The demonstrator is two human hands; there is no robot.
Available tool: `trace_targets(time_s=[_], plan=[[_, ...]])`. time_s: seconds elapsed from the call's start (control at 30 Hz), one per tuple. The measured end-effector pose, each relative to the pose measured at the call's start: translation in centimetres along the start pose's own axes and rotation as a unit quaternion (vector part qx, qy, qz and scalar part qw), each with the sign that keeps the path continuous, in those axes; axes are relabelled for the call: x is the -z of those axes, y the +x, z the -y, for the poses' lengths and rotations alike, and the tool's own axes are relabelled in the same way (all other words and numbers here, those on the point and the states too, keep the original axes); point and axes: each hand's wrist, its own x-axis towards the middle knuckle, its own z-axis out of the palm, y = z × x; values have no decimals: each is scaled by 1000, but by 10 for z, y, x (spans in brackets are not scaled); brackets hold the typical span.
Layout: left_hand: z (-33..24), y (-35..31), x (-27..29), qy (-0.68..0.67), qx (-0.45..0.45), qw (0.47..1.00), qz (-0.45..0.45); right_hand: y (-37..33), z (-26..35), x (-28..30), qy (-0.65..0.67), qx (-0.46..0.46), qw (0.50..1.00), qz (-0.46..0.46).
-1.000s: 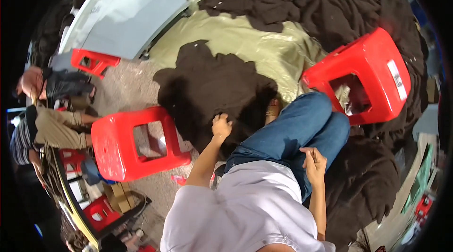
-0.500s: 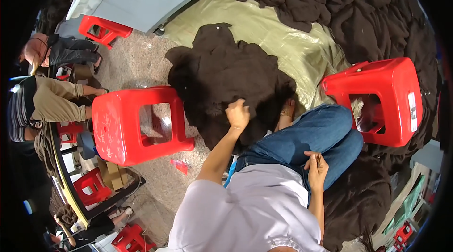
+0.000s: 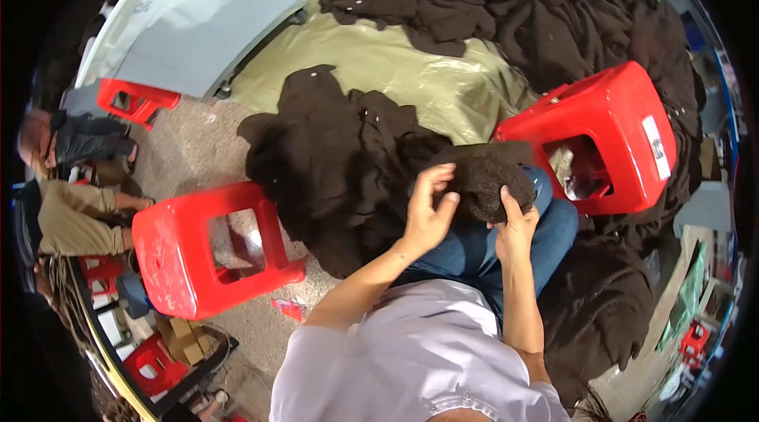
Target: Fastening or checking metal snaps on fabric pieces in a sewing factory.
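Over my lap, a bunched piece of dark brown knit garment [image 3: 484, 185] is raised. My right hand [image 3: 515, 224] grips its near edge, thumb on top and fingers underneath. Beside it on the left is my left hand [image 3: 429, 212], its thumb and fingers apart; whether the fingertips touch the cloth is hard to tell. The held part seems to run on into a heap of the same brown cloth [image 3: 332, 161] lying in front of me, marked with a few small white spots.
Red plastic stools [image 3: 186, 256] [image 3: 624, 137] stand left and right of me. A large grey bin on casters [image 3: 205, 19] is at the far left. Brown garments [image 3: 553, 19] are piled beyond a yellowish sheet [image 3: 379, 66]. Other people [image 3: 75, 216] sit at the left.
My right hand has come up from my lap and taken hold of the brown garment. My left hand has left the heap and moved right beside it. The view has shifted slightly.
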Motion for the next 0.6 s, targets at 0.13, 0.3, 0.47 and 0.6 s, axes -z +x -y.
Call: trace_targets(time_s=[0.13,0.3,0.47,0.6], plan=[[47,-3,26,292,-6,956,38,-9,47,18,21,29,999,26],[84,12,24,284,7,958,-41,-12,72,43,3,125,989,74],[46,31,30,-19,29,996,-79,3,50,124,-135,312,903,263],[-10,4,43,153,37,984,85,-30,30,197,-142,204,967,61]])
